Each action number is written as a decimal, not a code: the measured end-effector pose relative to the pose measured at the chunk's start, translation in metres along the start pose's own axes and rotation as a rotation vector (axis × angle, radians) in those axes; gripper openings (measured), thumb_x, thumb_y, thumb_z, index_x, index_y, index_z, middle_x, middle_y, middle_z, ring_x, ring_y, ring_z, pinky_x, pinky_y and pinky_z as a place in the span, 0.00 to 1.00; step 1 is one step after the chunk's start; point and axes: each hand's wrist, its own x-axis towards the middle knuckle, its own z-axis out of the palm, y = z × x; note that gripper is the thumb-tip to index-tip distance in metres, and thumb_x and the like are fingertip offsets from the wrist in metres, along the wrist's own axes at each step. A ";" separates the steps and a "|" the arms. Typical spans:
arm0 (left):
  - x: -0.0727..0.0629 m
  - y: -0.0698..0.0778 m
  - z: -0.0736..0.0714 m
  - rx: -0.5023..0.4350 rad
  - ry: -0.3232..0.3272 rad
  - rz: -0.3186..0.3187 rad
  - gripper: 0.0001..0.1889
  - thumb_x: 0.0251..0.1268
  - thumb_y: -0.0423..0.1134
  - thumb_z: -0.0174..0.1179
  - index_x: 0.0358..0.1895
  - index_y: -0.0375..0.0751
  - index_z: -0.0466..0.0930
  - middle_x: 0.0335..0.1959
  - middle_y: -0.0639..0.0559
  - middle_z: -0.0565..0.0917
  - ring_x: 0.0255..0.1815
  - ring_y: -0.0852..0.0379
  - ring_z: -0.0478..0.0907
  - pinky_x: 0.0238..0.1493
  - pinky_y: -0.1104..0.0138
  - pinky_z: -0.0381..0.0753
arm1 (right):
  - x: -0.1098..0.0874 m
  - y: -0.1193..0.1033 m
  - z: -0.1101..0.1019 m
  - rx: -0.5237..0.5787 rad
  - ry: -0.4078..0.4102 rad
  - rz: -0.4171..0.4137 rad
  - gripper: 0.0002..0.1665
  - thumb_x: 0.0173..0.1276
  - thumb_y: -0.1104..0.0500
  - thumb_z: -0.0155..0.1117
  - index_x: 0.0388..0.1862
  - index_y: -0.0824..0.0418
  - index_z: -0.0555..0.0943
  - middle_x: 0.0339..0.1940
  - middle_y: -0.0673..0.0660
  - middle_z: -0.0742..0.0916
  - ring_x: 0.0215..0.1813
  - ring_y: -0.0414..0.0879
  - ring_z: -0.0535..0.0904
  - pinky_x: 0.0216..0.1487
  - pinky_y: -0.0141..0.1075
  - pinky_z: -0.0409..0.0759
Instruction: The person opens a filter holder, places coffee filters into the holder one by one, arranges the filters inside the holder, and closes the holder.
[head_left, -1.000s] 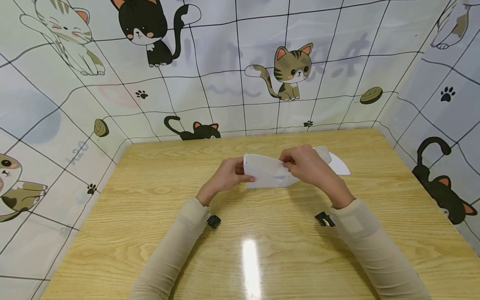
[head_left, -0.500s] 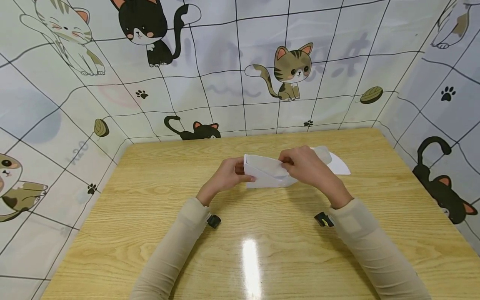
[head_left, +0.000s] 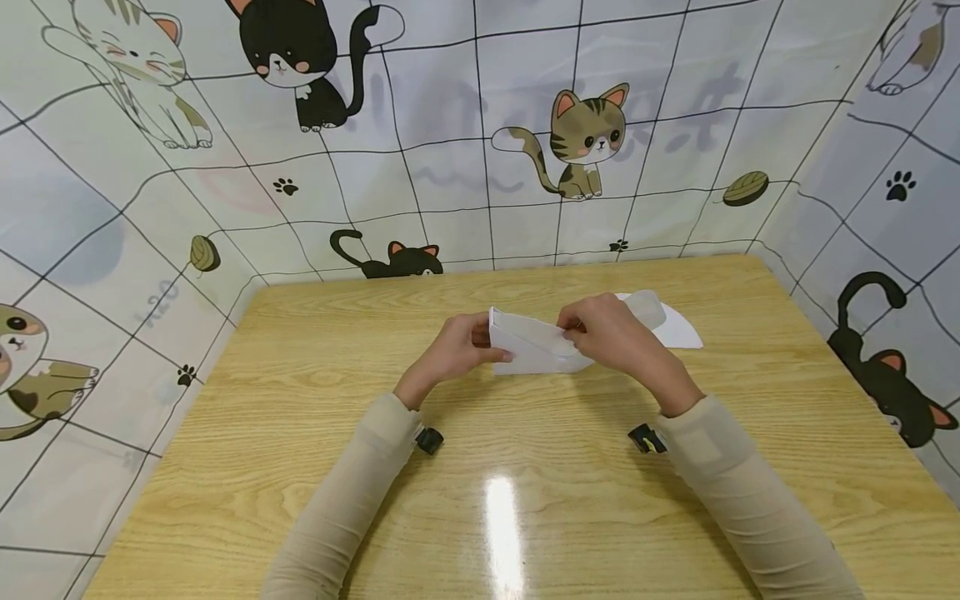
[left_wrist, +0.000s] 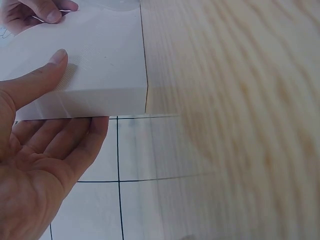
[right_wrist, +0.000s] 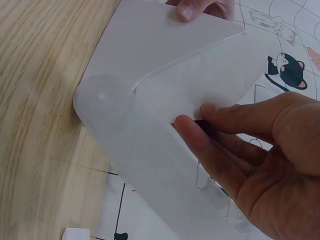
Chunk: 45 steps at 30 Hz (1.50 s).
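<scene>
A white box-like holder with a slanted open top stands on the table. My left hand grips its left end, thumb on the near face and fingers behind, as the left wrist view shows. A translucent strip with a rounded end and a small round pin lies across the holder's lower right corner; its far end appears behind my right hand. In the right wrist view, my right thumb and index fingertip pinch at the edge of the holder's white back panel. What lies between those fingertips is partly hidden.
A white fan-shaped piece lies behind the right hand, partly hidden; whether it is joined to the holder I cannot tell. The wooden table ends against a cat-patterned sheet at the back and sides.
My right hand has shifted very slightly left and down at the holder's edge. My left hand keeps its grip, and the holder stays nearly still.
</scene>
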 end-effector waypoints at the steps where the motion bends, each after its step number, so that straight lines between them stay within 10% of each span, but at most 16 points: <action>1: 0.000 0.000 0.000 0.001 0.000 -0.001 0.21 0.62 0.34 0.74 0.59 0.40 0.83 0.52 0.44 0.90 0.48 0.52 0.90 0.49 0.63 0.89 | 0.000 0.000 0.000 0.000 -0.003 0.001 0.07 0.68 0.70 0.68 0.36 0.62 0.90 0.34 0.58 0.92 0.33 0.45 0.85 0.35 0.42 0.84; 45: 0.000 0.001 0.000 0.004 0.000 -0.003 0.21 0.62 0.35 0.74 0.58 0.39 0.83 0.51 0.43 0.90 0.47 0.51 0.90 0.48 0.62 0.89 | 0.001 -0.006 0.014 -0.039 -0.105 -0.036 0.10 0.68 0.73 0.64 0.31 0.60 0.84 0.23 0.51 0.83 0.25 0.42 0.72 0.28 0.33 0.68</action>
